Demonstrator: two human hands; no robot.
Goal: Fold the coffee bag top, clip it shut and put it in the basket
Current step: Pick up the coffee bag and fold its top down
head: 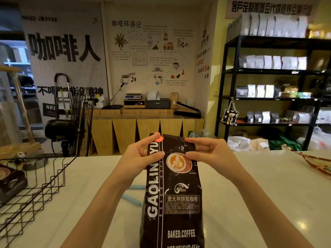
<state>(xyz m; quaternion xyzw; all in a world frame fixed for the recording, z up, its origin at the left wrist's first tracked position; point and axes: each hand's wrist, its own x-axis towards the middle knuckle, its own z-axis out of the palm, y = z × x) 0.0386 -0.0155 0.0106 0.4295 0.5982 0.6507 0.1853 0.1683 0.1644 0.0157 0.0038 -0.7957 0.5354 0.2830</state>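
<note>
A dark brown coffee bag (pixel 177 203) with white lettering and a latte picture stands upright on the white counter in front of me. My left hand (pixel 141 154) pinches the bag's upper left edge between thumb and fingers. My right hand (pixel 209 151) pinches the upper right corner, where the top is bent over. A light blue clip (pixel 131 199) lies on the counter to the left of the bag, partly hidden behind my left forearm. The black wire basket (pixel 41 187) sits at the left edge of the counter.
A dark coffee bag (pixel 10 179) lies inside the basket at the far left. A patterned strap (pixel 315 163) lies on the counter at the far right. Beyond the counter are a floor fan (pixel 78 122), wooden cabinets and black shelves with bags.
</note>
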